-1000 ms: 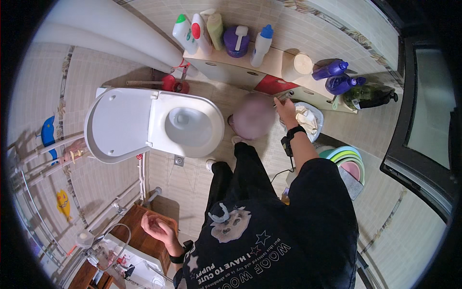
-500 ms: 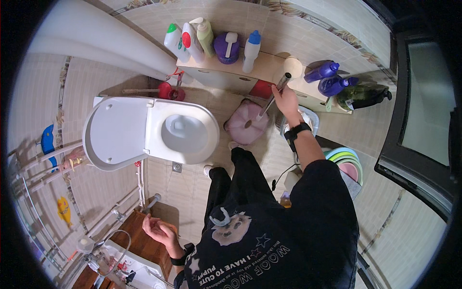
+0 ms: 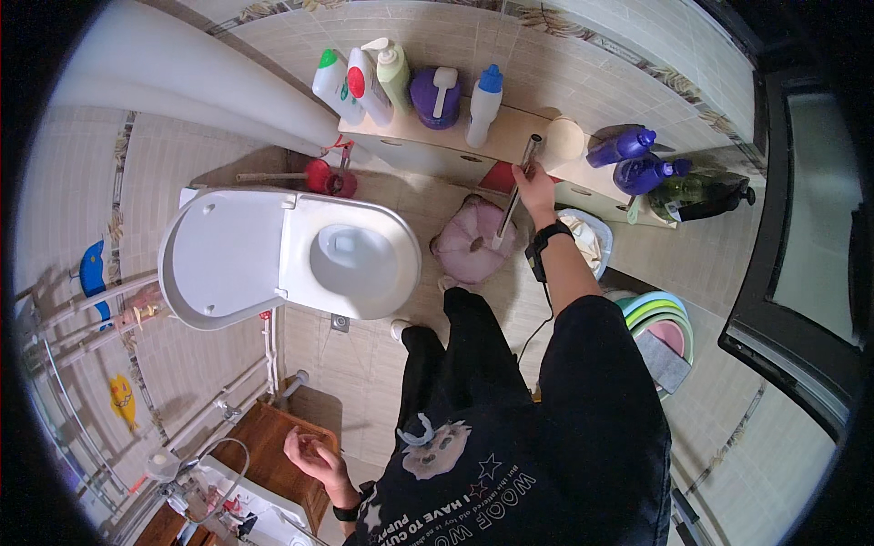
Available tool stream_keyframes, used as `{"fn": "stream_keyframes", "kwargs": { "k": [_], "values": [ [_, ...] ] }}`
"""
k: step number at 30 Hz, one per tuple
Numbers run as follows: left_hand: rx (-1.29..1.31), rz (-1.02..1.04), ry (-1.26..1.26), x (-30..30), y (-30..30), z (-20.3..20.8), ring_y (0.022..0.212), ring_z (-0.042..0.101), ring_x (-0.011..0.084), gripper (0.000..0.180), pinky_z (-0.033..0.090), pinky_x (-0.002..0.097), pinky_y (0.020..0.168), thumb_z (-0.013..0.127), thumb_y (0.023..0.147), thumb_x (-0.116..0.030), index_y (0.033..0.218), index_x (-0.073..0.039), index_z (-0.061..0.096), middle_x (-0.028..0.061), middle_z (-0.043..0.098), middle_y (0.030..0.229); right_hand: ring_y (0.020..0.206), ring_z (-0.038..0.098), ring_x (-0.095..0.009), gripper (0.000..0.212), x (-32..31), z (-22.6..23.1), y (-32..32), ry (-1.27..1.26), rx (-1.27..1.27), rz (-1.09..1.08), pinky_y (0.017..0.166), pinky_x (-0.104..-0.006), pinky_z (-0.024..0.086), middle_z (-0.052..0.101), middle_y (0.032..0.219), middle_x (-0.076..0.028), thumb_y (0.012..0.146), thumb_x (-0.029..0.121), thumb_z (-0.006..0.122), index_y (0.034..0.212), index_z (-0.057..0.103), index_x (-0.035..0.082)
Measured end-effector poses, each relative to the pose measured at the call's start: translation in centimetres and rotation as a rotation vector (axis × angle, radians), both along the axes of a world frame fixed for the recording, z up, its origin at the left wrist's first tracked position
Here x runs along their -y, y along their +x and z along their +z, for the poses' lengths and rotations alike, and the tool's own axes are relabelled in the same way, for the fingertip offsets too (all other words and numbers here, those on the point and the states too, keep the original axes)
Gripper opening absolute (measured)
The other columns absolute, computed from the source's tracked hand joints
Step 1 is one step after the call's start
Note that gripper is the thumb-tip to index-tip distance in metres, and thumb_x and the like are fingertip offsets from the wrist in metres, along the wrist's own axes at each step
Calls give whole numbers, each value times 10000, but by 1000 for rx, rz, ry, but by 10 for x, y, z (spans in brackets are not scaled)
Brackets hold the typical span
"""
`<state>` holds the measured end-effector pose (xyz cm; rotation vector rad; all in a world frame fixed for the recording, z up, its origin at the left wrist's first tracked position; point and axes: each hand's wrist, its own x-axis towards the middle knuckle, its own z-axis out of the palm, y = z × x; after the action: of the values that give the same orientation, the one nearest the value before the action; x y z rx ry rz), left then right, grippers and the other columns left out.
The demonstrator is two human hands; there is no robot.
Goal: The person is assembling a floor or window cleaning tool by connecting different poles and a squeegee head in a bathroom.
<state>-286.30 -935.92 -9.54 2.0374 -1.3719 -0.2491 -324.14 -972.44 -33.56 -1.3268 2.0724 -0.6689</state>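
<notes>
My right hand is closed around a slim metal tube with a white lower end. The tube tilts, and its white end is over the right part of a round pink, petal-patterned thing by the floor; whether they touch I cannot tell. At lower left my left hand holds nothing, its fingers loosely bent and apart. Beneath that hand is a brown wooden surface. Between the pink thing and the wall a low shelf carries bottles and a beige tub.
A white toilet with its lid raised stands to the left. Red brush-like tools lean behind it. On the right are a pale basin with cloth in it and stacked coloured basins. A dark-framed door bounds the far right.
My right hand has lowered slightly toward me with the metal tube, which now stands steeper. My left hand has shifted a little right and down. The whole view has shifted slightly.
</notes>
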Motion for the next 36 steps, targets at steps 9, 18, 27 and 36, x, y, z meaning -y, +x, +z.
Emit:
{"fn": "stream_keyframes", "kwargs": {
  "k": [9,18,27,36],
  "values": [
    [10,-7,-6,-5,0,-12,805,425,177,381,392,244,655,392,750,0,1128,-26,355,134,384,1071,812,544,-366,375,23,-18,30,12,-7,-160,707,-423,429,569,849,-225,733,346,514,894,542,8],
    [-15,-25,-12,2,-1,-12,791,424,175,360,392,240,635,387,764,0,1122,-14,357,139,375,1083,822,549,-338,385,36,-22,47,70,125,-176,714,-386,427,587,846,-179,726,342,520,933,520,17],
    [23,-17,65,-3,8,-19,801,425,165,350,384,246,627,421,775,-71,1118,-28,365,103,409,1095,824,553,-336,364,40,-15,53,78,8,-155,706,-387,443,582,861,-190,712,299,560,917,507,3],
    [20,-18,57,6,6,-16,747,429,174,380,397,253,625,371,736,44,1112,-13,371,140,394,1070,810,562,-333,440,36,-5,57,123,-53,-170,681,-401,453,586,863,-176,685,359,592,972,468,49]
  ]
}}
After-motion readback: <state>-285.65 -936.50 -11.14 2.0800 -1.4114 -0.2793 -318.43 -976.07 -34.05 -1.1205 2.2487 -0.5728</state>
